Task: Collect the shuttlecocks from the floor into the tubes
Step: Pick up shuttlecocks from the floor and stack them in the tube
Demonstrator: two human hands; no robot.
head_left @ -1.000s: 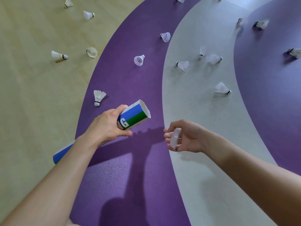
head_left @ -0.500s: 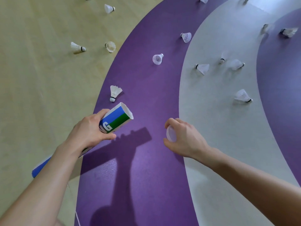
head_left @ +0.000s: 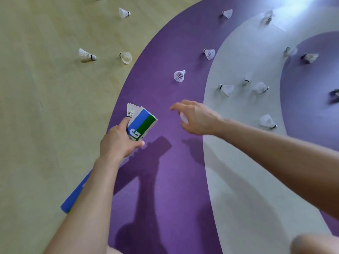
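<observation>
My left hand (head_left: 119, 142) grips a long shuttlecock tube (head_left: 142, 123) with blue, green and white bands; its open mouth points up and away, and its blue far end (head_left: 70, 203) shows below my forearm. A white feather shuttlecock (head_left: 131, 110) stands on the purple floor just behind the tube's mouth. My right hand (head_left: 198, 118) hovers to the right of the tube, index finger stretched forward, with a translucent white tube cap (head_left: 184, 118) held under the palm. A mesh shuttlecock (head_left: 179, 76) lies ahead of that hand.
Several more shuttlecocks are scattered around: on the wood floor (head_left: 87, 55) (head_left: 126, 57) at the upper left, on the grey band (head_left: 226, 89) (head_left: 267, 121), and on the far purple areas (head_left: 209, 53) (head_left: 310, 57). Shadows of my arms fall on the purple floor.
Both hands moved forward. The tube's mouth now sits right by the feather shuttlecock. My right hand reached ahead, still holding the cap, with its index finger now extended.
</observation>
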